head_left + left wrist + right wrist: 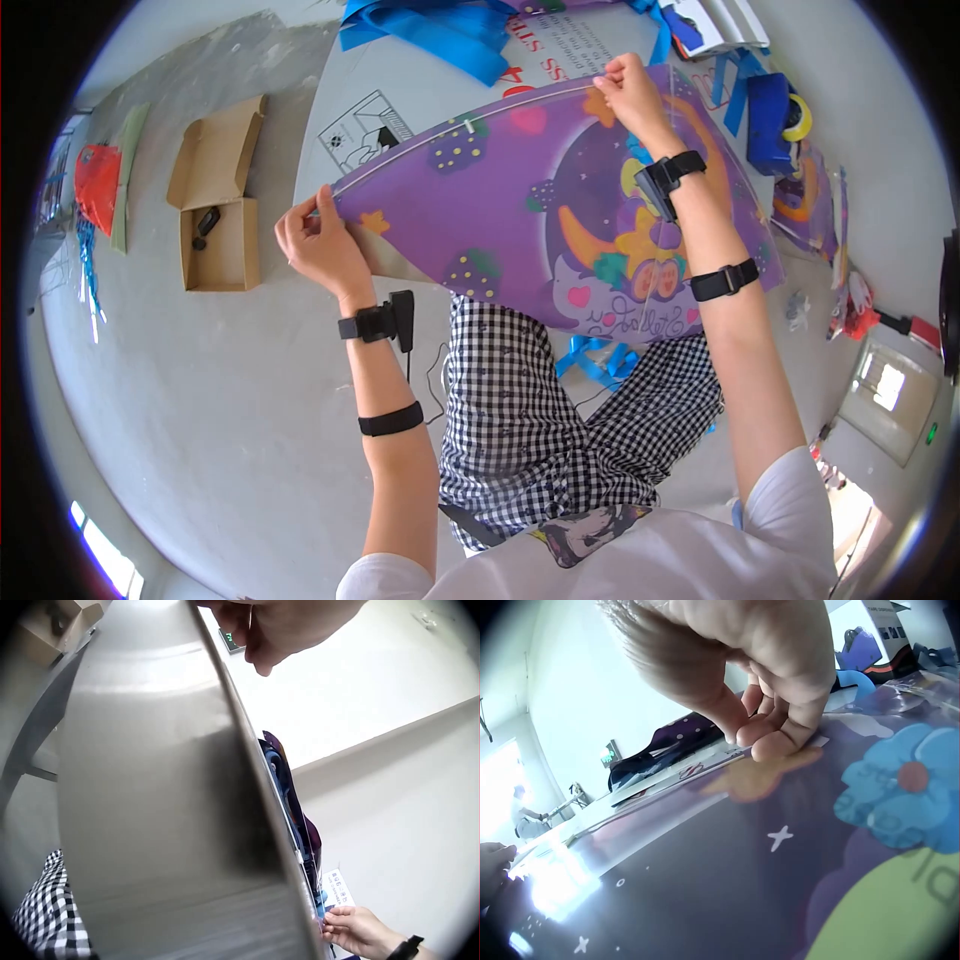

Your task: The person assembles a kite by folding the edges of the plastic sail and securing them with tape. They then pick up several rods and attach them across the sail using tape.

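A purple printed plastic sheet (490,200), with a moon, stars and strawberries, lies across the table and hangs over its near edge. Its far edge carries a thin pale rod or strip (430,135) with a small white piece on it. My left hand (325,245) pinches the sheet's left corner by the table's end. At the far right of the same edge, my right hand (632,98) pinches the sheet beside an orange star. In the right wrist view the right hand's fingertips (772,742) press together at the glossy sheet's edge.
Blue ribbon-like strips (440,35) lie on the table's far side. A blue tape dispenser (770,125) with yellow tape stands at the right. On the floor at left are an open cardboard box (220,245) and a red packet (97,190). The table's metallic side (165,787) shows in the left wrist view.
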Available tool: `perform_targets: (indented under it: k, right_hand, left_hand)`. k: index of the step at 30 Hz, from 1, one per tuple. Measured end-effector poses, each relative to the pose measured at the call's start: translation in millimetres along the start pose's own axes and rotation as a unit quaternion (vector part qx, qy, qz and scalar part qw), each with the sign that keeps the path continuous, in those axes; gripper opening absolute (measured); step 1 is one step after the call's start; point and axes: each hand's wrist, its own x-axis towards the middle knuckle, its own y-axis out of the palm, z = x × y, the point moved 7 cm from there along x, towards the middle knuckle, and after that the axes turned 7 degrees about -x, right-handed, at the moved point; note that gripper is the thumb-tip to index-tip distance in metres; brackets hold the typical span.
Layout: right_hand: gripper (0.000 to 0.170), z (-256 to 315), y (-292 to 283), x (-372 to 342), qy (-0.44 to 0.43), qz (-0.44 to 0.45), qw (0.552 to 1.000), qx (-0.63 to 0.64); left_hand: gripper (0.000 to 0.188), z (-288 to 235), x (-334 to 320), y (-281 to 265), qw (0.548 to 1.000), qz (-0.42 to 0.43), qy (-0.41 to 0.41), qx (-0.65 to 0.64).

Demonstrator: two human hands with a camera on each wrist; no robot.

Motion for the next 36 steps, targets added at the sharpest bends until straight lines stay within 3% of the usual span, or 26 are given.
perform_targets:
  k: [12, 16, 28, 36]
  right_hand:
    - [0.028, 11, -4, -3, -0.002, -0.002, 1.000, -0.028]
    - [0.028, 21, -5, -5, -0.053, -0.034, 0.997, -0.054]
    - [0.024, 37, -9, -13, 0.015, 0.019, 0.999, -0.031]
    - [0.025, 32, -5, -10, -0.015, -0.004, 0.999, -0.048]
  left_hand:
    - [0.013, 2, -1, 1, 1.000, 0.001, 0.002, 0.013]
    - [0.012, -1, -1, 0, 0.999, 0.004, 0.034, 0.036]
    - [0.013, -3, -4, 2, 0.999, -0.001, 0.016, 0.045]
    - [0.013, -3, -3, 2, 0.999, 0.004, 0.015, 0.051]
